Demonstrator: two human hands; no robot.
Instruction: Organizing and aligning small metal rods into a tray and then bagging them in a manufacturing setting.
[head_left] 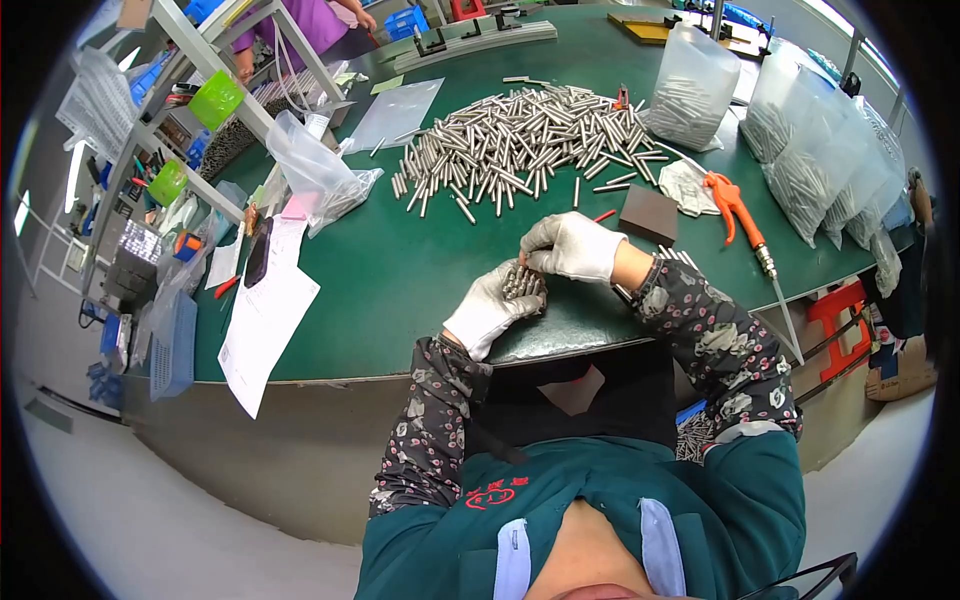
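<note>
My left hand (490,308), in a white glove, is closed round a bundle of short metal pins (522,284) whose ends face up. Over the bundle's far side, my right hand (572,246), gloved too, has its thumb and fingertips pinched together against the pins. Whether a single pin sits in that pinch is too small to make out. Beyond both hands a large heap of loose metal pins (530,135) spreads over the green table (400,290). A few more pins (675,256) lie beside my right wrist.
Right of my right hand are a dark brown block (648,214), a white cloth (688,188) and an orange air gun (735,210). Plastic bags of pins (690,90) stand at the far right. Papers (265,315) and a clear bag (315,175) lie left. Another person (300,30) is at the back.
</note>
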